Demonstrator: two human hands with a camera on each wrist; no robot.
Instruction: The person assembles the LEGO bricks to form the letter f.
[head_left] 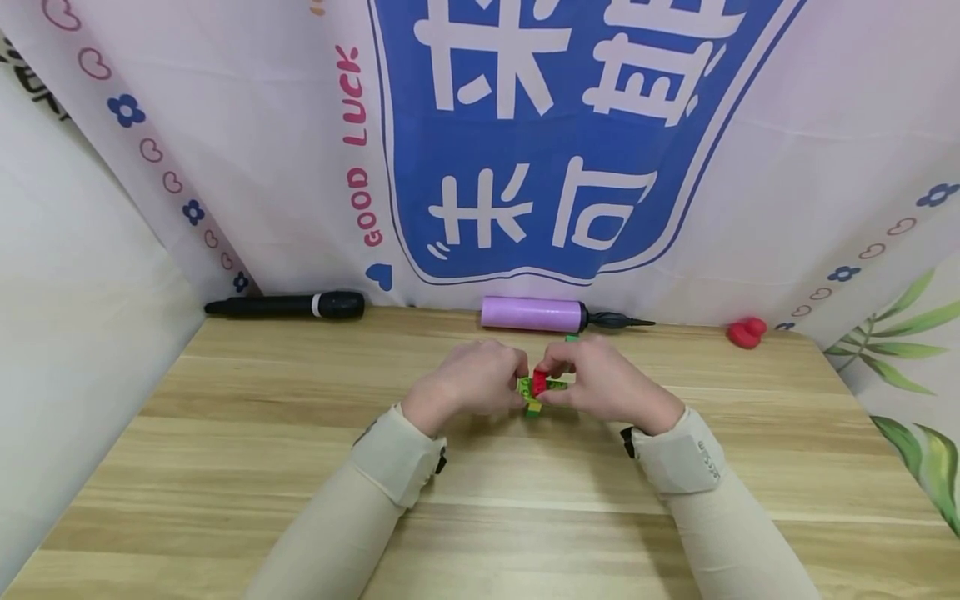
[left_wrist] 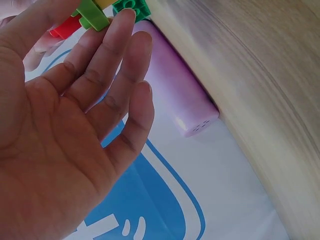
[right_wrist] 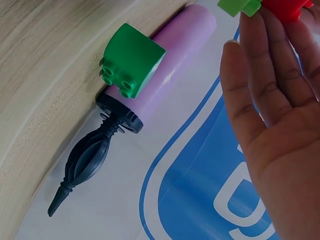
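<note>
Between the two hands, over the middle of the table, is a small build of toy bricks. My right hand [head_left: 603, 383] pinches a red brick [head_left: 539, 382] between thumb and fingers. The fingers of my left hand [head_left: 480, 379] hold the left end of a light green brick [head_left: 525, 387], which the red brick is against. Yellow and green bricks [head_left: 533, 410] show beneath it. In the left wrist view, the light green brick [left_wrist: 93, 15] meets the fingertips, with the red brick [left_wrist: 66, 28] behind. How the bricks join is partly hidden by fingers.
A loose dark green brick [right_wrist: 134, 57] stands beyond the right hand, near a purple hand pump [head_left: 531, 313] at the table's back edge. A black stick-like object [head_left: 285, 306] lies back left. A red rounded object [head_left: 747, 332] sits back right. Behind hangs a printed cloth [head_left: 300, 167].
</note>
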